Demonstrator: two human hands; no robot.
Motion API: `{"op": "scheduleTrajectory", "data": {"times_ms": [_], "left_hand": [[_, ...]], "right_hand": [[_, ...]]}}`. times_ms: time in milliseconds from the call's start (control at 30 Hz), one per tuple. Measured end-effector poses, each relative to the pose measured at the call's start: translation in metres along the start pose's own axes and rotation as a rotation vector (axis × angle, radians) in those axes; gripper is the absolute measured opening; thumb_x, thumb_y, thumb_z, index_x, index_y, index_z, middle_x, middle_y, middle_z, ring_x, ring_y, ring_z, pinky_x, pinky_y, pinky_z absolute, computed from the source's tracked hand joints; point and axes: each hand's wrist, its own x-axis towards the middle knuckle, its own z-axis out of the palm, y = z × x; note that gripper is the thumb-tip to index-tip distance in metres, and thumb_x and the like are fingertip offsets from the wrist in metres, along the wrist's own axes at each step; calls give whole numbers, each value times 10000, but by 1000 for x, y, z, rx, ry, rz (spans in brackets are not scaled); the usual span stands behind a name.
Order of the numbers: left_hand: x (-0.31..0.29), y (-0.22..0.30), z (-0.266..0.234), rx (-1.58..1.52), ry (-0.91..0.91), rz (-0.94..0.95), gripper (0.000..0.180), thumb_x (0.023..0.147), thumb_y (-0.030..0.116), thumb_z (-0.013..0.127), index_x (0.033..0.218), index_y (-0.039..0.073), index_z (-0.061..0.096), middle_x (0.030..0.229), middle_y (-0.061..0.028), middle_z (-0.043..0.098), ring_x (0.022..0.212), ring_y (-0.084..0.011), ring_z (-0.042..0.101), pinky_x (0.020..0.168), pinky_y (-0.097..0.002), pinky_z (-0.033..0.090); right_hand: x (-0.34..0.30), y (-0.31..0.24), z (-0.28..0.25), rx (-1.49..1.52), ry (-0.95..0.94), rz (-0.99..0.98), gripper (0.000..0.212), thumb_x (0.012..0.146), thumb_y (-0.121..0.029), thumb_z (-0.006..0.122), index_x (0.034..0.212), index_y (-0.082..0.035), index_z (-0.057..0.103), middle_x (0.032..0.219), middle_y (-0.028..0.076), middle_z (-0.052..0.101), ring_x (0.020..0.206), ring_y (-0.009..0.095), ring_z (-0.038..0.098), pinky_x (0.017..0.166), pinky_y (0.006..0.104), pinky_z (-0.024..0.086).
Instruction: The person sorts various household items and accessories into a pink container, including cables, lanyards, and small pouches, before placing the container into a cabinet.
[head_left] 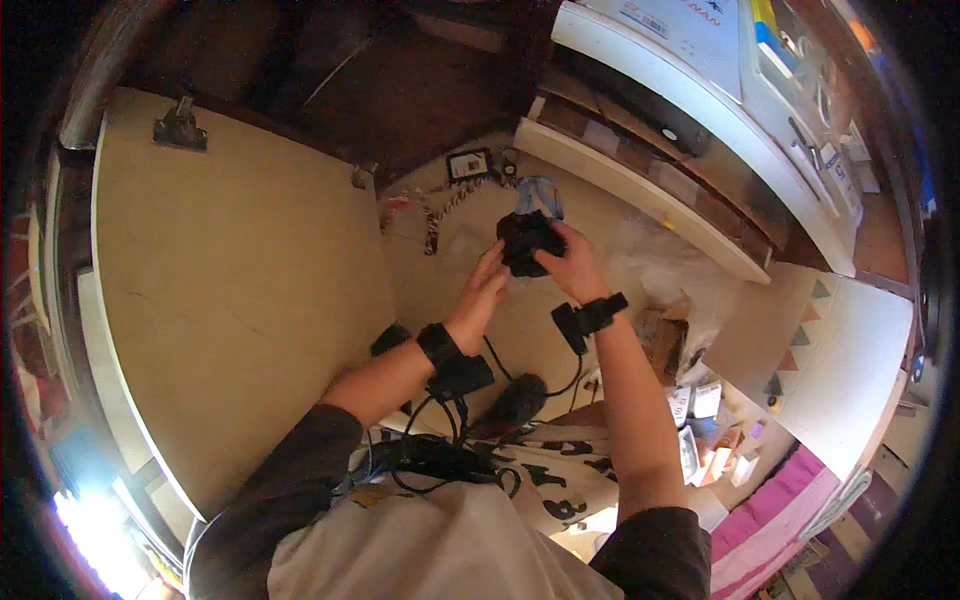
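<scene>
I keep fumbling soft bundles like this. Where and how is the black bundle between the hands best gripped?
The black bundle looks like soft, crumpled cloth, so probably cup it from both flanks: the right hand over its upper right edge, the left hand from the lower left, fingers wrapping folds rather than pinching.

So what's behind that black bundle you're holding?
Just past the black bundle, a bit of pale blue fabric pokes out on the beige floor. Its lower part is hidden by the bundle and my right hand.

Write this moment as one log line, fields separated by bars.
left hand: touching black bundle | right hand: holding black bundle | below: floor
</scene>
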Motion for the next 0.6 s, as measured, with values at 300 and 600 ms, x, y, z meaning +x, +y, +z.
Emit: {"op": "scheduleTrajectory", "data": {"times_ms": [300,600], "left_hand": [[12,-19,-22,-35,-122,-31,547,963,433,336,1412,136,243,1369,-55,363,1212,-197,377,1015,-361,298],[7,-10,-4,53,-94,16,637,923,569,307,1366,112,321,1273,-78,455,1131,-205,467,956,-363,378]], "right_hand": [[21,-2,-123,-39,897,32,344,761,-50,640,1082,8,532,1051,187,572,895,333,583,798,386,471],[39,1,-114,-619,782,-108,326,760,-55,602,1084,-83,573,1122,136,537,956,321,547,831,400,456]]}}
